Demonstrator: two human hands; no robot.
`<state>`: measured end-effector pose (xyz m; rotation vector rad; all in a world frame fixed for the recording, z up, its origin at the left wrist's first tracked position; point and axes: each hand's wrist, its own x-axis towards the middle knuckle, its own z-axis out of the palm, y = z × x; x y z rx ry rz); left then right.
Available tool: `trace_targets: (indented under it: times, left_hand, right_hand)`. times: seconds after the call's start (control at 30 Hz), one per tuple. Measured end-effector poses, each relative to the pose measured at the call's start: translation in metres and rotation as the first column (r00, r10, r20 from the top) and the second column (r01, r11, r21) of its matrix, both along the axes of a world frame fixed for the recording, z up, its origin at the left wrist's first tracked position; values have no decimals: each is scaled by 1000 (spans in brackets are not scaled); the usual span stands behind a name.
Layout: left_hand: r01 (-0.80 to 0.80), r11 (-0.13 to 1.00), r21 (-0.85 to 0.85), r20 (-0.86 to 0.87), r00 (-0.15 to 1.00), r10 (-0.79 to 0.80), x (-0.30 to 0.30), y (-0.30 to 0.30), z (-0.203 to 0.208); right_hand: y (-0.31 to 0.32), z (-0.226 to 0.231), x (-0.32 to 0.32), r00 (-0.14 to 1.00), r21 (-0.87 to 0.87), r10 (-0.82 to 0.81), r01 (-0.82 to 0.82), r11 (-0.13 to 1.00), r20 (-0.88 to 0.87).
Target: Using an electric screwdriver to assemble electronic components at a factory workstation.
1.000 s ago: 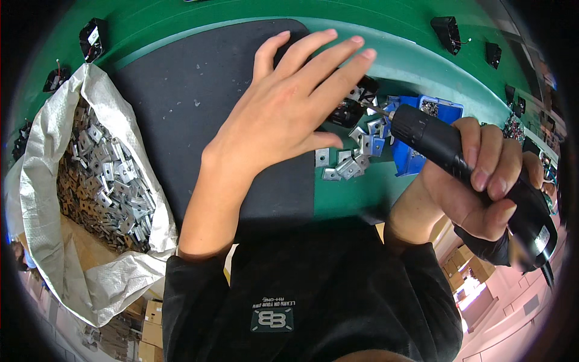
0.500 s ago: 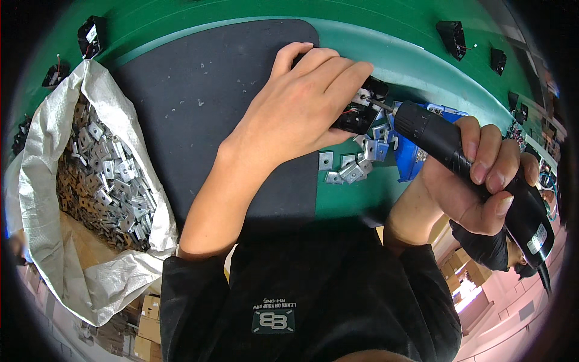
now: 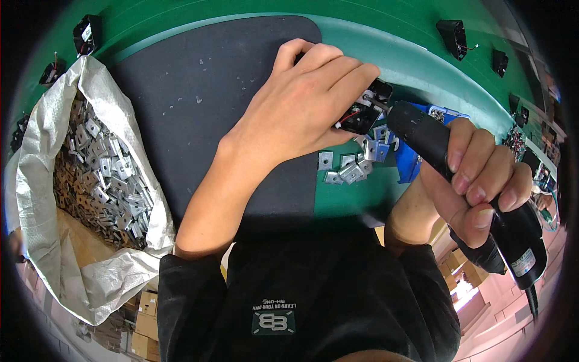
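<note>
housing [image 3: 360,122] is now steadied by the left hand [image 3: 304,99], whose once-splayed fingers are curled over it, the driver [image 3: 422,134], just right of them, closely wrapped by the right hand [image 3: 479,181].

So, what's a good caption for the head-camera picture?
Left hand grips a black housing as the right hand aims a corded screwdriver at it.

Bright light covers the green bench [image 3: 386,13]; the electric screwdriver [image 3: 422,131] and black shirt [image 3: 332,277] lose detail, glare whitens the lower right, and bent edges fade to black.
</note>
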<state>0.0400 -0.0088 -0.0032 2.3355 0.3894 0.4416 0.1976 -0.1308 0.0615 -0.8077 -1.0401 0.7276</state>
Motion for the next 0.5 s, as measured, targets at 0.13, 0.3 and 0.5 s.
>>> trace_targets:
  times: [0.13,0.3,0.5]
  left_hand:
    - [-1,1000,-17,17,1000,1,1,1,0]
    - [21,1000,-13,16,1000,-21,5,-2,0]
    - [-62,998,2,-30,998,62,9,2,2]
  right_hand:
    - [5,-4,2,993,72,90,-95,993,76]
    - [-7,7,-3,997,278,66,-57,959,-25]
    - [-45,35,14,952,260,-274,301,918,-135]
